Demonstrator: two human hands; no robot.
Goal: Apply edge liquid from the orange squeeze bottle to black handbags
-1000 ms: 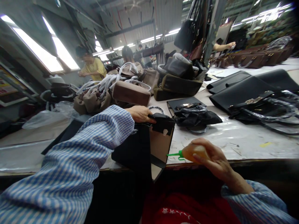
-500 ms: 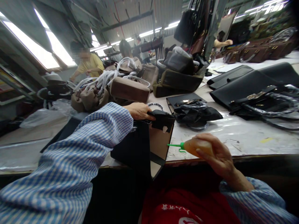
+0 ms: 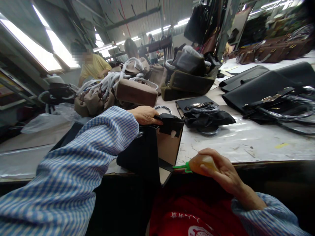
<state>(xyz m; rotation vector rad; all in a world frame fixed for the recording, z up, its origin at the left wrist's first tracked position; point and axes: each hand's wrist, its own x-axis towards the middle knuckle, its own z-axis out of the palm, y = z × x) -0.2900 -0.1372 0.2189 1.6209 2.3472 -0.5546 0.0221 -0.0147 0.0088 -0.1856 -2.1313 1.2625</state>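
A black handbag [image 3: 140,154] lies at the table's front edge, its open side showing a beige inner face toward my right. My left hand [image 3: 145,115] is closed on the bag's upper edge, thumb and fingers pinching the black material. In my right hand [image 3: 221,167] is a squeeze bottle [image 3: 200,164] of amber liquid, with a thin green nozzle pointing left. The nozzle's tip is at the lower right edge of the bag's opening; whether it touches, I cannot tell.
Just behind lies another black bag [image 3: 204,113] with its lining pulled out. Large black bags [image 3: 270,85] rest on the right. Taupe bags [image 3: 136,91] with wrapped handles and olive bags [image 3: 189,82] are piled at the back. A person in a yellow top [image 3: 94,67] is beyond them.
My right hand has moved the bottle down and slightly left, so the nozzle went from mid-edge to the bag's lower edge. My left hand keeps its grip.
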